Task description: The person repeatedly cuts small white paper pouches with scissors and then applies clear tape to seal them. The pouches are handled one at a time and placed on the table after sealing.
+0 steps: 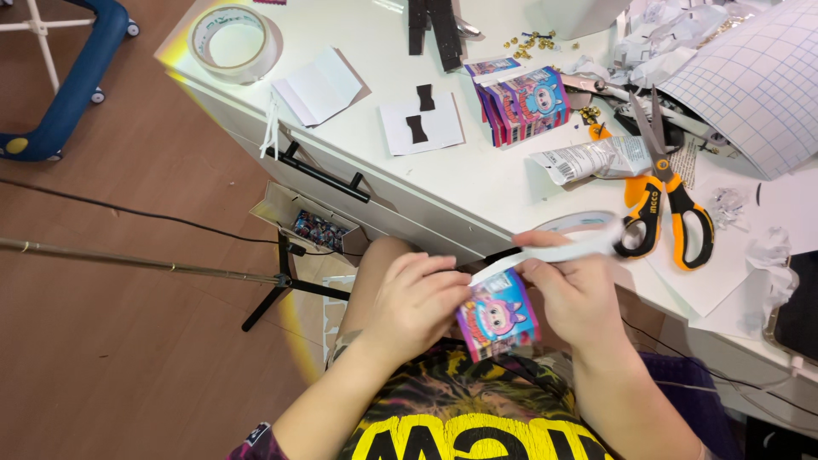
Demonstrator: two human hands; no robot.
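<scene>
Two hands work a strip of white tape onto a small pink box, held over the lap.

Head view: the left hand [417, 302] curls its fingers over the small pink box [497, 315], gripping its left side; the right hand [573, 285] pinches the white tape strip [554, 251] running from the box top toward the tape roll [588, 226]. Taping seems under way; pressing it flat would need a steady box. Orange scissors [669, 209] lie on the white worktop [477, 179].
</scene>
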